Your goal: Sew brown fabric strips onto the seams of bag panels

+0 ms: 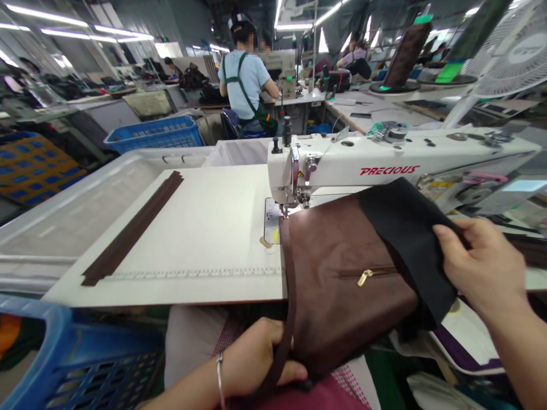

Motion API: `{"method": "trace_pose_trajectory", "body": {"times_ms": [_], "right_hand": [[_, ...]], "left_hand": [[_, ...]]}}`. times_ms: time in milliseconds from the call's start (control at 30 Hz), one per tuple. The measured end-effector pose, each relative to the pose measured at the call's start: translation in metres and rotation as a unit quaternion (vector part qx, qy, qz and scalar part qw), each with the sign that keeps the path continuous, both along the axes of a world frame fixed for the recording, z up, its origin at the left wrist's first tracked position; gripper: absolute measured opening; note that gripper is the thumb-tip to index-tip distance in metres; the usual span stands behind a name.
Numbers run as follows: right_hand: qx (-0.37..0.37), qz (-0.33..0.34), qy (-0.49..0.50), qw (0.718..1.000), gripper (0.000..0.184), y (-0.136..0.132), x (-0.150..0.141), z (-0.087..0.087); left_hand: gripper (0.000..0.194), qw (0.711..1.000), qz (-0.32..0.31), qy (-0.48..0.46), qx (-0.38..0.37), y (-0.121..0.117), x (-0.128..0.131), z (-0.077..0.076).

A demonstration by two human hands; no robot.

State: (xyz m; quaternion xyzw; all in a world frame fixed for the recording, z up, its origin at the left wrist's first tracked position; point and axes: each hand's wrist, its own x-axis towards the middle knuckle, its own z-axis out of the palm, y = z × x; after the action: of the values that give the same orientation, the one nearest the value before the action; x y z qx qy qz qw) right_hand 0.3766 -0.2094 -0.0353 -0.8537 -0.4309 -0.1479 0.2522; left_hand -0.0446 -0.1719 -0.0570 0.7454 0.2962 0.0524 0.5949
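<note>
A brown fabric panel [333, 245] with a gold zipper pull [364, 278] lies partly on the table and hangs over its front edge. Its upper left corner sits under the presser foot [285, 212] of a white sewing machine [342, 154]. Along the panel's left edge runs a brown binding strip [289, 279]. My left hand [265, 356] is closed around that strip and the panel's lower left edge, below the tabletop. On the right, my right hand [482, 262] pinches the black fabric [410, 239] joined to the panel, lifting it.
A stack of brown strips [134, 228] lies at the table's left. A printed ruler [196, 274] runs along the front. Blue crates [38, 313] [154, 134] and a white bin [106, 171] stand left. Ahead, a person [245, 80] sits at another machine; a fan [513, 51] is right.
</note>
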Motion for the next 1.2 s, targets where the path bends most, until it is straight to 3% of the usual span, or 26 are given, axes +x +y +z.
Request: {"method": "trace_pose_trajectory", "body": {"times_ms": [100, 167, 267, 300, 333, 400, 433, 533, 633, 667, 733, 767, 800, 867, 900, 933, 1000, 1133, 1200], "right_hand": [[-0.103, 0.004, -0.037, 0.994, 0.043, 0.017, 0.010, 0.007], [-0.157, 0.044, -0.036, 0.986, 0.045, 0.022, 0.004, 0.010], [-0.135, 0.137, -0.079, 0.978, 0.053, 0.002, -0.045, 0.019], [-0.103, 0.236, -0.105, 0.961, 0.052, -0.010, -0.070, 0.022], [-0.084, 0.356, -0.112, 0.924, 0.053, -0.024, -0.097, 0.024], [-0.138, 0.533, -0.137, 0.823, 0.063, -0.049, -0.147, 0.024], [-0.153, 0.567, -0.156, 0.794, 0.066, -0.058, -0.167, 0.020], [-0.134, 0.606, -0.188, 0.761, 0.067, -0.067, -0.194, 0.001], [-0.130, 0.624, -0.164, 0.753, 0.061, -0.060, -0.188, -0.011], [-0.129, 0.628, -0.159, 0.751, 0.059, -0.058, -0.185, -0.011], [-0.123, 0.630, -0.163, 0.749, 0.056, -0.054, -0.180, -0.006], [-0.120, 0.632, -0.168, 0.747, 0.055, -0.054, -0.180, -0.003], [-0.119, 0.633, -0.169, 0.746, 0.054, -0.054, -0.180, 0.000], [-0.115, 0.635, -0.155, 0.749, 0.054, -0.054, -0.183, 0.004], [-0.114, 0.634, -0.144, 0.751, 0.054, -0.055, -0.185, 0.004], [-0.116, 0.633, -0.134, 0.753, 0.054, -0.055, -0.186, 0.004], [-0.125, 0.630, -0.123, 0.756, 0.054, -0.057, -0.187, 0.002], [-0.135, 0.627, -0.091, 0.762, 0.055, -0.058, -0.187, -0.002], [-0.136, 0.626, -0.073, 0.764, 0.056, -0.057, -0.186, -0.002]], "left_hand": [[0.029, 0.998, 0.031, 0.018, -0.047, -0.009, 0.004, 0.022], [0.037, 0.984, 0.081, 0.041, -0.156, -0.015, 0.011, 0.017], [0.048, 0.942, 0.116, 0.021, -0.313, -0.024, 0.019, -0.001], [0.049, 0.934, 0.117, 0.009, -0.337, -0.027, 0.021, -0.006], [0.047, 0.928, 0.111, -0.002, -0.354, -0.028, 0.022, -0.008], [0.043, 0.920, 0.105, -0.019, -0.378, -0.030, 0.024, -0.009], [0.042, 0.916, 0.106, -0.029, -0.386, -0.030, 0.025, -0.008], [0.044, 0.921, 0.095, -0.040, -0.376, -0.028, 0.024, 0.001], [0.045, 0.956, 0.023, 0.016, -0.291, -0.019, 0.013, 0.018], [0.042, 0.973, 0.017, 0.049, -0.224, -0.013, 0.008, 0.025], [0.032, 0.992, 0.066, 0.107, 0.001, 0.000, -0.001, 0.039], [0.034, 0.977, 0.101, 0.120, 0.143, 0.008, -0.003, 0.044], [0.043, 0.944, 0.120, 0.121, 0.283, 0.017, -0.005, 0.047], [0.055, 0.863, 0.059, 0.098, 0.491, 0.035, -0.003, 0.048], [0.052, 0.835, -0.001, 0.078, 0.545, 0.043, 0.000, 0.045], [0.043, 0.820, -0.059, 0.056, 0.566, 0.051, 0.002, 0.042], [0.027, 0.831, -0.103, 0.011, 0.547, 0.064, 0.005, 0.034], [0.024, 0.911, 0.007, -0.020, 0.411, 0.074, 0.005, 0.030], [0.032, 0.929, 0.049, 0.004, 0.367, 0.073, 0.005, 0.033]]}}
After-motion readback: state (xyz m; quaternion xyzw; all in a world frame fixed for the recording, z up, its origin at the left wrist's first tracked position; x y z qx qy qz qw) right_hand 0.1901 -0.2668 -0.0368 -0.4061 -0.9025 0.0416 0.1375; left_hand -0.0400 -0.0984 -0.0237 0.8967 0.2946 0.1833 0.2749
